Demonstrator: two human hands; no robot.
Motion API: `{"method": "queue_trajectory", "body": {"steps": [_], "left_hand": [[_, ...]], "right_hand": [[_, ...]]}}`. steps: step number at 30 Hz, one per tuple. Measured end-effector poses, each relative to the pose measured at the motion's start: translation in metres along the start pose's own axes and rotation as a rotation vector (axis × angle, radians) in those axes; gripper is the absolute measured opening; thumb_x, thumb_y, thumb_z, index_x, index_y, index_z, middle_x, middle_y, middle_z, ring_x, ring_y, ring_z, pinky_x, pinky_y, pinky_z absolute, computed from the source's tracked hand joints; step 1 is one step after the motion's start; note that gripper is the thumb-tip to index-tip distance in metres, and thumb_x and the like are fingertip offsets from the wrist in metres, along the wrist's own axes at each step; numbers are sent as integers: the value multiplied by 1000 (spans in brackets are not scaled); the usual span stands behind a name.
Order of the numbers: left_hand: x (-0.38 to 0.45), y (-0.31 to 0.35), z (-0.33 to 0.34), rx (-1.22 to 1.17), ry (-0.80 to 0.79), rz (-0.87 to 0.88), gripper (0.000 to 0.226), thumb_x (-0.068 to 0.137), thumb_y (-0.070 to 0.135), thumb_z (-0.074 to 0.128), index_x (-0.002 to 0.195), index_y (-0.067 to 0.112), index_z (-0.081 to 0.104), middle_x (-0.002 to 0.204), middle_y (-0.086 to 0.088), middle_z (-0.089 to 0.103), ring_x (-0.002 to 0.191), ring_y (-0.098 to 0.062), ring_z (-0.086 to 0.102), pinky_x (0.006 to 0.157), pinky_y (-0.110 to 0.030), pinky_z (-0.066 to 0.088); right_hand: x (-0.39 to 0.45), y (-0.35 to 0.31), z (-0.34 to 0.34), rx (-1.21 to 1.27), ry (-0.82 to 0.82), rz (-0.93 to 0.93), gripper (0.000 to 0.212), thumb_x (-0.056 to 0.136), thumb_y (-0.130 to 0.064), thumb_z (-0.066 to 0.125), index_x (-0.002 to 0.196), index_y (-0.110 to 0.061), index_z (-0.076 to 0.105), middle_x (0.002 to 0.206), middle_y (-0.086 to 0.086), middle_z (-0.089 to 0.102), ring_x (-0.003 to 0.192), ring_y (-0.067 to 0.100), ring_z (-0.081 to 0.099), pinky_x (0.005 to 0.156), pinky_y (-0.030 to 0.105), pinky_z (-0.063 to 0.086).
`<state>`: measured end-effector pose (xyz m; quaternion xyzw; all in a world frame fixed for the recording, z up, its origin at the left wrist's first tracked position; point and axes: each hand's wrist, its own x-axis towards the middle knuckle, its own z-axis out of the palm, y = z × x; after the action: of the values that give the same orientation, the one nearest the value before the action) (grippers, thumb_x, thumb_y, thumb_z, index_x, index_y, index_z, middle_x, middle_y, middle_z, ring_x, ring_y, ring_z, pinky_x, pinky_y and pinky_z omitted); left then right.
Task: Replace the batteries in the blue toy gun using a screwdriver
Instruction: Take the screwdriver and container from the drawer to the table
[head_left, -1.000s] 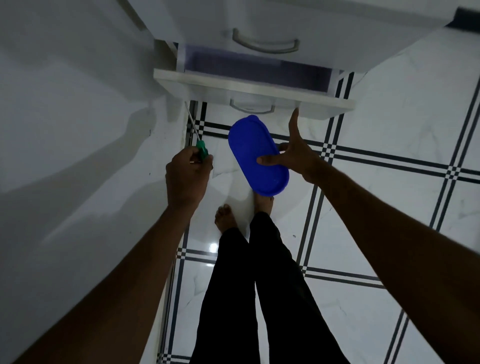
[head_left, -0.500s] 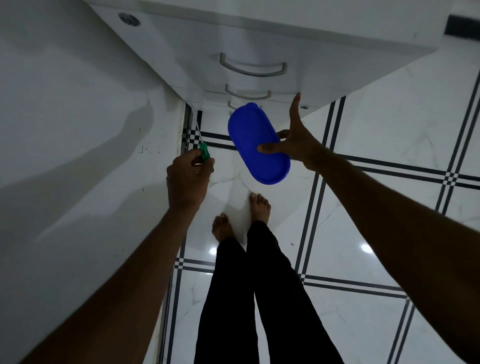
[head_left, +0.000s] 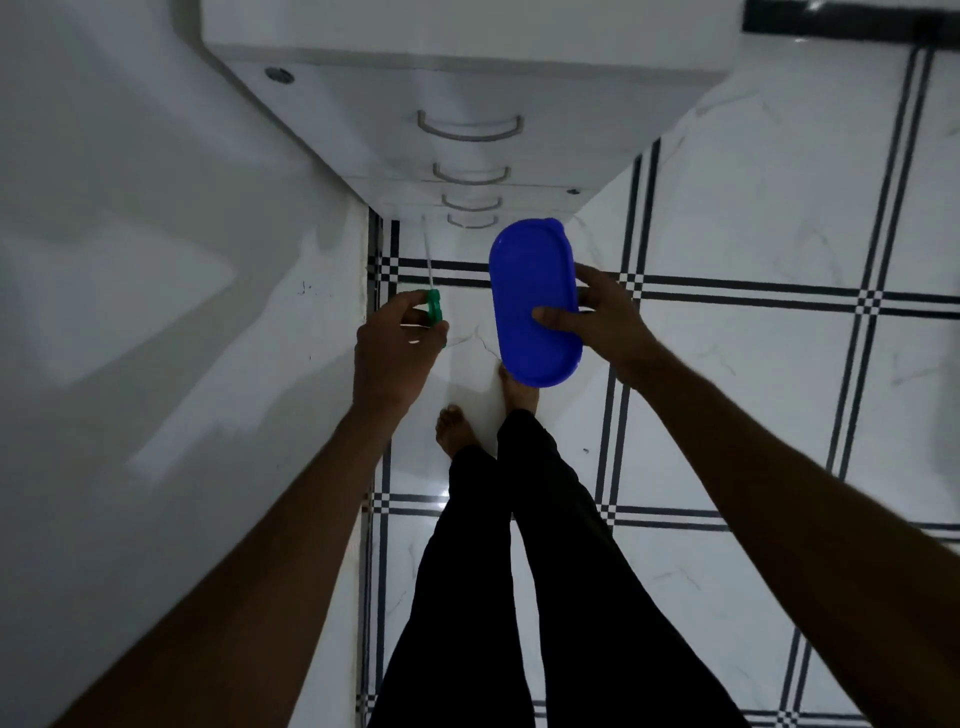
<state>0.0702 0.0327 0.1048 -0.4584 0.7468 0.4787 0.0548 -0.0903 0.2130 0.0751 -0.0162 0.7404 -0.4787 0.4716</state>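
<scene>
bare arms (head_left: 260, 561), bare feet (head_left: 457, 428), seemingly black trousers (head_left: 519, 571)

The drawer (head_left: 470, 179) is now closed; the right hand (head_left: 602, 317) has curled its fingers round the blue container (head_left: 530, 291).

Glossy white floor tiles (head_left: 753, 389) mirror the light; the blue oval box (head_left: 530, 291) looks smooth plastic (the green screwdriver (head_left: 432, 306) handle too).

White drawer cabinet (head_left: 467, 93) with curved handles, blue oval container (head_left: 524, 291), white line-patterned floor tiles (head_left: 753, 364).
</scene>
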Motion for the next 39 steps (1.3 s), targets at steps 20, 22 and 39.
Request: {"method": "queue_trajectory", "body": {"steps": [20,22,39], "left_hand": [[-251,362,179,91,-524,584,23,83,33,72,100,18,73,83,7,72,73,-5,70,74,-31,61],[-285,399,230,106,-574,639,17,85,26,73,100,18,73,82,7,72,70,-3,70,74,-29,61],[-430,640,612,263,-887,920,24,83,26,74,104,15,75,78,11,70,76,-8,70,80,-38,60]], "right_hand": [[-429,9,-325,642,885,-247,74,79,-27,83,145,-31,48,113,8,74,101,26,73,81,44,61],[-462,30,-370,664,946,-253,73,80,-27,82,145,-29,49,103,8,77,96,25,74,79,41,61],[-574,150,-702,917,1387,-241,63,83,-26,80,141,-24,53,87,0,77,78,13,76,51,23,53]]}}
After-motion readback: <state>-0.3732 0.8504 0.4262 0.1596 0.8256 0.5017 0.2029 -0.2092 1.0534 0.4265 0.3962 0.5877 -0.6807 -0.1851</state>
